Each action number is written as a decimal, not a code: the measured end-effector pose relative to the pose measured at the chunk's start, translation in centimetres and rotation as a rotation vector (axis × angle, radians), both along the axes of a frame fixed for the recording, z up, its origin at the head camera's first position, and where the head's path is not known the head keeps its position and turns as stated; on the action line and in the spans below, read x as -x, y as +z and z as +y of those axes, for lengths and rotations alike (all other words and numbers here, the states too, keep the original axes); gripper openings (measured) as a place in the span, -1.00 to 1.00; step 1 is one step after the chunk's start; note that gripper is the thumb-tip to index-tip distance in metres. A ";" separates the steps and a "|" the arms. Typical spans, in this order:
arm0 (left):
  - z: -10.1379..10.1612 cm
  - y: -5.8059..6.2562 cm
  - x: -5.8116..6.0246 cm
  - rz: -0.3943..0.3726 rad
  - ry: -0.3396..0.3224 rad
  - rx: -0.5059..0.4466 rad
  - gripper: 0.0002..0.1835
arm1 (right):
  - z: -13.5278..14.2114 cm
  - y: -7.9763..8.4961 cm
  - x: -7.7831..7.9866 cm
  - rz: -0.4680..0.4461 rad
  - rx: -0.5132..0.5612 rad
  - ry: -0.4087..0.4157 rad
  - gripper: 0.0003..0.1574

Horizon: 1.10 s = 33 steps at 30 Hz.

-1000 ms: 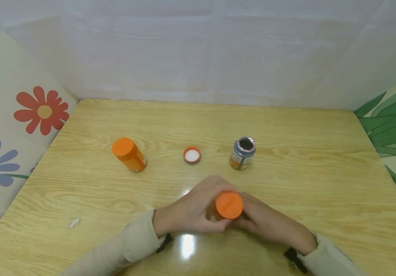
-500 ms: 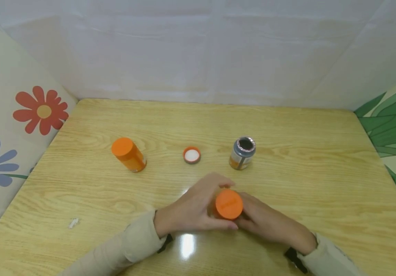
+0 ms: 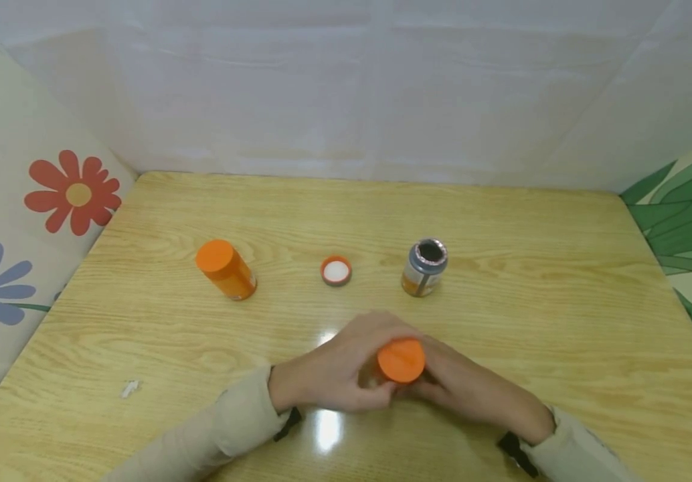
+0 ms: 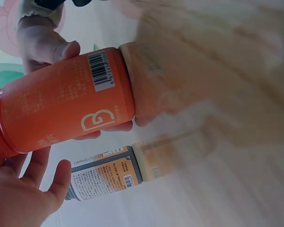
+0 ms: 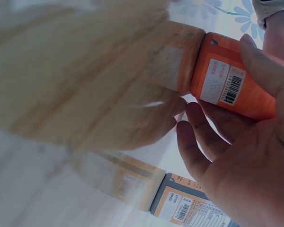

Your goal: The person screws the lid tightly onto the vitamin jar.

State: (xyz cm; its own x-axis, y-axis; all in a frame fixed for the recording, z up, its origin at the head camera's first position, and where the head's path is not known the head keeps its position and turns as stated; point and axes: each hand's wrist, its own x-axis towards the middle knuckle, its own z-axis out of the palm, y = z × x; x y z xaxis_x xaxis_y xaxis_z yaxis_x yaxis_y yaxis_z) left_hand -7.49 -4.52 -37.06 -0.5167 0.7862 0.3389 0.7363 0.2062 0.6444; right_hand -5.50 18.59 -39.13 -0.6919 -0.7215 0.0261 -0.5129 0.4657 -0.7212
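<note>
An orange plastic bottle (image 3: 401,361) with an orange screw cap stands upright on the table between both hands. My left hand (image 3: 349,365) curls its fingers and thumb around the cap. Lower down, my right hand (image 3: 469,385) grips the bottle's body; its thumb and fingers wrap the orange side (image 5: 255,97) in the right wrist view. Beyond the hands is a grey-and-orange jar (image 3: 423,271), upright and uncapped, with a ragged silvery rim. A small round lid (image 3: 336,272) lies inside up to the jar's left.
A second orange bottle (image 3: 225,271), capped, stands at the left. A white scrap or mark (image 3: 130,389) shows on the wooden table (image 3: 533,268) at front left. White cloth (image 3: 322,100) hangs behind the far edge.
Half a second ago my left fingers were spread away from the cap; now they close around it again. My right hand stays in place on the bottle.
</note>
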 end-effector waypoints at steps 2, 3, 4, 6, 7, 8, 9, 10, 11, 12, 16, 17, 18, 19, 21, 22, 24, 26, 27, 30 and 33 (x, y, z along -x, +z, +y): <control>0.0 0.0 0.0 0.009 -0.008 0.019 -0.25 | 0.0 0.0 0.0 -0.021 0.000 -0.003 -0.44; 0.1 0.0 0.0 0.018 -0.007 0.025 -0.25 | 0.0 0.0 0.0 -0.033 -0.002 -0.005 -0.46; 0.1 0.0 0.0 0.026 -0.005 0.029 -0.25 | 0.0 0.1 0.0 -0.028 -0.005 -0.003 -0.46; 0.1 0.0 -0.1 0.051 0.008 0.037 -0.26 | 0.1 0.1 0.0 -0.020 -0.015 -0.002 -0.40; 0.1 0.0 -0.1 0.064 0.024 0.038 -0.27 | 0.1 0.2 0.0 -0.017 -0.020 0.000 -0.39; 0.2 0.0 -0.1 0.077 0.045 0.033 -0.28 | 0.1 0.2 0.0 -0.015 -0.029 0.001 -0.38; 0.2 0.0 -0.2 0.088 0.073 0.030 -0.29 | 0.2 0.2 0.0 -0.012 -0.037 0.003 -0.38; 0.3 -0.1 -0.2 0.097 0.102 0.029 -0.29 | 0.2 0.3 0.0 -0.010 -0.044 0.005 -0.37; 0.3 -0.1 -0.3 0.100 0.133 0.027 -0.28 | 0.2 0.3 0.0 -0.016 -0.052 0.006 -0.36; 0.3 -0.1 -0.3 0.098 0.163 0.024 -0.26 | 0.2 0.3 0.1 -0.017 -0.060 0.007 -0.37; 0.4 -0.1 -0.5 0.040 0.207 -0.003 -0.32 | 0.3 0.4 0.0 -0.027 -0.082 -0.001 -0.36; 0.4 -0.1 -0.6 0.025 0.202 -0.013 -0.33 | 0.3 0.3 0.0 -0.027 -0.083 -0.003 -0.35; 0.3 -0.1 -0.6 0.014 0.192 -0.021 -0.36 | 0.3 0.3 0.0 -0.027 -0.084 -0.003 -0.34; 0.3 0.0 -0.6 0.008 0.179 -0.029 -0.39 | 0.3 0.3 0.0 -0.029 -0.080 -0.002 -0.33; 0.3 0.0 -0.6 0.019 0.146 -0.036 -0.44 | 0.2 0.2 0.0 -0.028 -0.060 0.004 -0.32; 0.2 0.1 -0.5 0.032 0.130 -0.037 -0.45 | 0.2 0.2 0.0 -0.021 -0.050 0.008 -0.32; 0.2 0.2 -0.4 0.043 0.094 -0.034 -0.44 | 0.2 0.1 0.0 -0.001 -0.024 0.018 -0.32; 0.2 0.2 -0.3 0.047 0.059 -0.024 -0.41 | 0.2 0.0 0.0 0.020 -0.006 0.023 -0.35; 0.2 0.3 -0.3 0.045 0.048 -0.017 -0.39 | 0.2 0.0 0.0 0.027 -0.005 0.024 -0.36; 0.1 0.3 -0.3 0.018 0.029 0.006 -0.36 | 0.2 0.1 0.0 0.014 -0.009 0.022 -0.36; 0.2 0.3 -0.3 0.011 0.041 0.021 -0.36 | 0.2 0.1 0.1 -0.033 -0.024 0.018 -0.33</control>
